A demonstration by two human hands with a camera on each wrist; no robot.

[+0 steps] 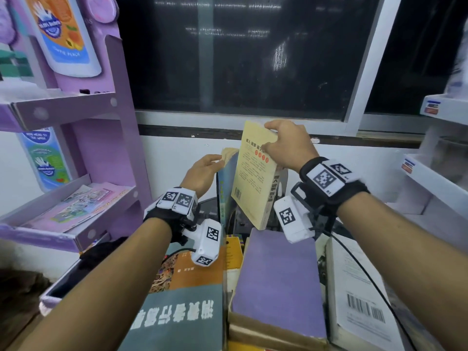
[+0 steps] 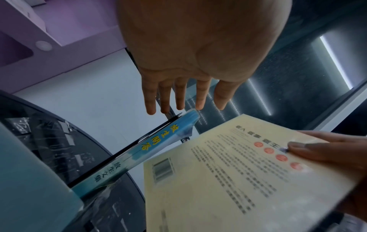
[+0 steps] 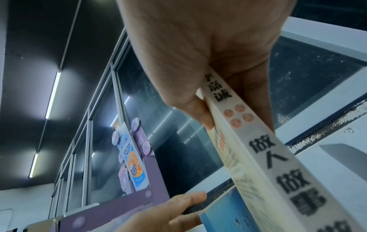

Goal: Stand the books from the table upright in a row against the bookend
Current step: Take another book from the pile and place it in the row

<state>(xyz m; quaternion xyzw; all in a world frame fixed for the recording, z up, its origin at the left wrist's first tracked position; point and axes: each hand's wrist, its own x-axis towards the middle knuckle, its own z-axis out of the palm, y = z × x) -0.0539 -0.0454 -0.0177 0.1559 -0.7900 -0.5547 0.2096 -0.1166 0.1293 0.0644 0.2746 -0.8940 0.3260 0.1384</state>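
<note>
We find the right hand [image 1: 287, 145] pinching the top of the cream book [image 1: 253, 178], thumb on the cover and fingers [image 3: 256, 87] behind the spine; the book hangs tilted, its lower corner just above the purple book [image 1: 276, 285] lying flat. The left hand [image 1: 202, 173] is flat and straight-fingered, its fingers [image 2: 179, 97] touching the top of the blue book [image 2: 157, 150], which stands leaning against the dark bookend [image 2: 123, 158].

We judge the step in hand to be bringing in the second book; several more lie flat on the desk [image 1: 398, 307]. The next move calls for lowering the cream book beside the blue one, squaring it upright, while the left hand steadies the row.

Room is tight: the landing slot between the blue book and the flat stack is narrow, the wall is close behind, and the purple shelf [image 1: 76, 110] crowds the left. A cable [image 1: 364, 272] crosses the white book [image 1: 359, 295].
</note>
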